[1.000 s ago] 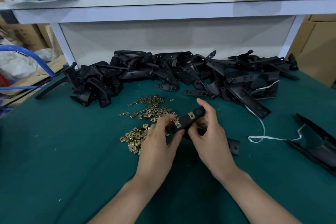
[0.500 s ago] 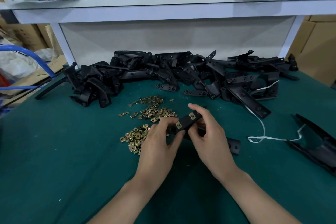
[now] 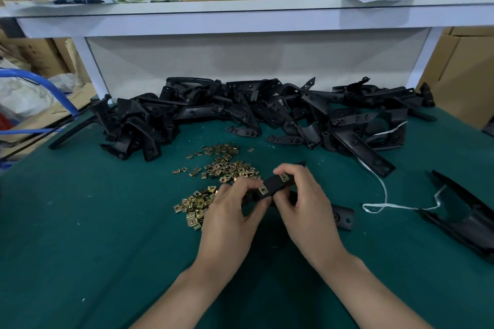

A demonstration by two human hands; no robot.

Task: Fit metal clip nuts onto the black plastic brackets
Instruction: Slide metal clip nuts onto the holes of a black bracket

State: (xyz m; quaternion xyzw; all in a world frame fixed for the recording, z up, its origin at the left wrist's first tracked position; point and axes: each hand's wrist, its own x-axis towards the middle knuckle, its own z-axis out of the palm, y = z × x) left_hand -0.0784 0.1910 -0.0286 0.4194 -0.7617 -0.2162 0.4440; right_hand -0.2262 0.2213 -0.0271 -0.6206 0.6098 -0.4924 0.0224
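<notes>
Green tabletop (image 3: 107, 222) carries the work, below a white shelf (image 3: 240, 8). You hold one black bracket (image 3: 273, 185) just above the tabletop, its long axis running near-left to far-right and its pointed tip aimed far-right. Your left hand (image 3: 230, 211) pinches the near end. Your right hand (image 3: 302, 200) pinches the far end, its fingers (image 3: 291, 169) curled over it. Two fitted clip nuts (image 3: 263, 189) face up. Loose clip nuts (image 3: 224, 168) lie just left.

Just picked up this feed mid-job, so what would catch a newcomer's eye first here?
At centre, the left hand and right hand hold a black bracket with two brass clip nuts on it. Behind them a pile of black brackets runs along the back of the green table, and loose clip nuts lie scattered left of the hands.
</notes>
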